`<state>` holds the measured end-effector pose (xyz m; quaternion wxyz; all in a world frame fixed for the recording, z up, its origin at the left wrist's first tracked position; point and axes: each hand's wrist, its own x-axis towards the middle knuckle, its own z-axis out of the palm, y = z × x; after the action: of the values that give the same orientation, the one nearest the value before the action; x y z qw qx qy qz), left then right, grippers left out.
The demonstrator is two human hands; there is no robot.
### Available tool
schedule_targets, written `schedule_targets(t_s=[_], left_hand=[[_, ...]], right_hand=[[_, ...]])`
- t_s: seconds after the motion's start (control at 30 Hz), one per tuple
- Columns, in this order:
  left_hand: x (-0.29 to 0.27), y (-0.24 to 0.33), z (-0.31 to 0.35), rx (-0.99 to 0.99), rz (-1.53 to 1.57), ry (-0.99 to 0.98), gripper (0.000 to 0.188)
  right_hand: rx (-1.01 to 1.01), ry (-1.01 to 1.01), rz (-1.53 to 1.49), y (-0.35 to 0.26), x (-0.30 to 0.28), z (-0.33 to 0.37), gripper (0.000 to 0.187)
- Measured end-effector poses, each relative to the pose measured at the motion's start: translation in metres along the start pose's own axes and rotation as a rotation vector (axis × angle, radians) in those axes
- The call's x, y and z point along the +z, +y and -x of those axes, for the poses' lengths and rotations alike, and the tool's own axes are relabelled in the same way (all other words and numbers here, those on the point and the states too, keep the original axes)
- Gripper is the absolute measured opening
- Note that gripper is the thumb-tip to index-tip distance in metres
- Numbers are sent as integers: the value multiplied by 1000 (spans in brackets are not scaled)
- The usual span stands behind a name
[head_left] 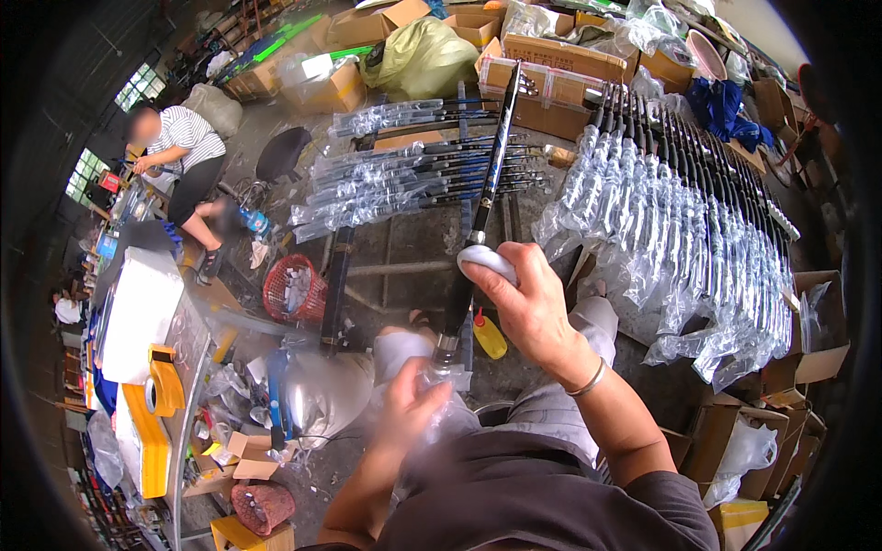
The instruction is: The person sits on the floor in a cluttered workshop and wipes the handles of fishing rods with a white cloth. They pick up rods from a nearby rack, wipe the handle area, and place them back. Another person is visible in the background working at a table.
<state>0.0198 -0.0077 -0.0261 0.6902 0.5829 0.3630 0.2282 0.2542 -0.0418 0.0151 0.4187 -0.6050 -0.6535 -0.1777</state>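
A long black rod (492, 170) was held aslant. Clear plastic (453, 377) at the rod's lower end was gripped by the left hand (409, 404), which was blurred; farther up the rod, a white pad (489, 262) was held against it by the curled right hand (537, 317). To the rod's right, plastic-wrapped rods (675, 211) were lined up; to its left, a red basket (317, 298) was seen.

The right hand (525, 303) reaches out ahead of the torso (551, 491), closed in a grip, its forearm (623, 409) slanting inward. The left hand (413, 401), blurred, sits lower and nearer the torso, fingers curled. The knees (593, 323) are apart.
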Motion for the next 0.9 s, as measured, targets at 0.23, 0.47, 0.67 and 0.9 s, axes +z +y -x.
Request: schedule_targets(t_s=[0.23, 0.47, 0.67, 0.9], left_hand=[[-5, -12, 0, 63, -96, 46, 36], [-8, -18, 8, 6, -228, 49, 41], [-9, -17, 14, -52, -318, 51, 44], [-10, -10, 13, -47, -383, -15, 48]], right_hand=[[-109, -114, -102, -14, -8, 8, 42], [-17, -14, 111, 18, -18, -21, 43], [41, 54, -20, 18, -10, -17, 38], [486, 201, -657, 25, -12, -19, 44]])
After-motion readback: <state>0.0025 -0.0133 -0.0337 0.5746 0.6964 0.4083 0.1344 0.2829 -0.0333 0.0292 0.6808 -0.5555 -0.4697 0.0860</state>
